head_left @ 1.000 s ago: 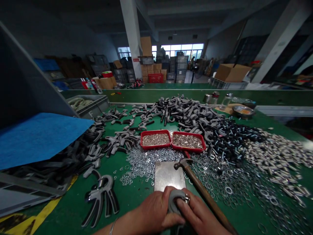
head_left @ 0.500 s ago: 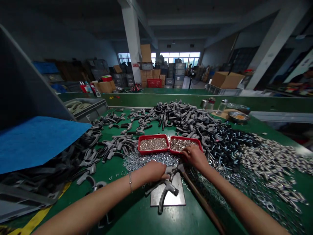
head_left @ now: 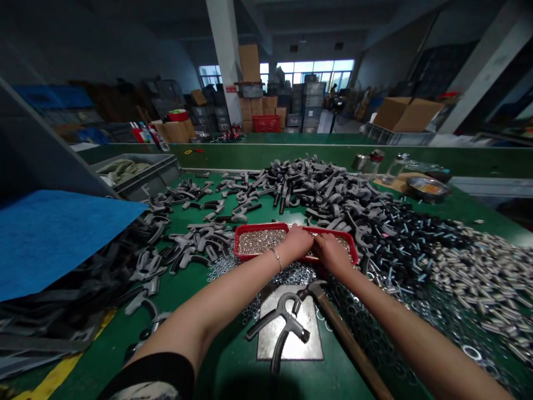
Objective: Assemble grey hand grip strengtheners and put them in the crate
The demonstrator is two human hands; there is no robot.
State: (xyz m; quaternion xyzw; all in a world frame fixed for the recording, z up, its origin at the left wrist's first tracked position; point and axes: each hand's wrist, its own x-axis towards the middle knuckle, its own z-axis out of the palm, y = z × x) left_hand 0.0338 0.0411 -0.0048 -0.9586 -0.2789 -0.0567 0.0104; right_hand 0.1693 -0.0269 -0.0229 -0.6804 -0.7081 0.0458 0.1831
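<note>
My left hand (head_left: pixel 298 242) is over the right red tray (head_left: pixel 355 253), its fingers bent down beside those of my right hand (head_left: pixel 332 253). Both hands have closed fingers among the small metal parts; what they hold is hidden. To the left, another red tray (head_left: pixel 238 250) is filled with small shiny pieces. Nearer me, a grey and black clamp-like part (head_left: pixel 287 316) lies on a metal plate (head_left: pixel 310 350). A hammer (head_left: pixel 333 316) rests with its head on the plate's upper edge and its wooden handle pointing toward me.
Grey handle parts (head_left: pixel 316 183) are heaped behind the trays. Black screws (head_left: pixel 400 244), metal sleeves (head_left: pixel 478 272) and rings (head_left: pixel 375 316) spread out at right. A blue sheet (head_left: pixel 62 233) and a grey crate (head_left: pixel 154 178) stand left. Glass jars (head_left: pixel 395 166) are at the back right.
My left hand has moved from the clamp-like part up and right to the right tray, beside my right hand. The clamp-like part now lies released on the plate. The view has shifted slightly.
</note>
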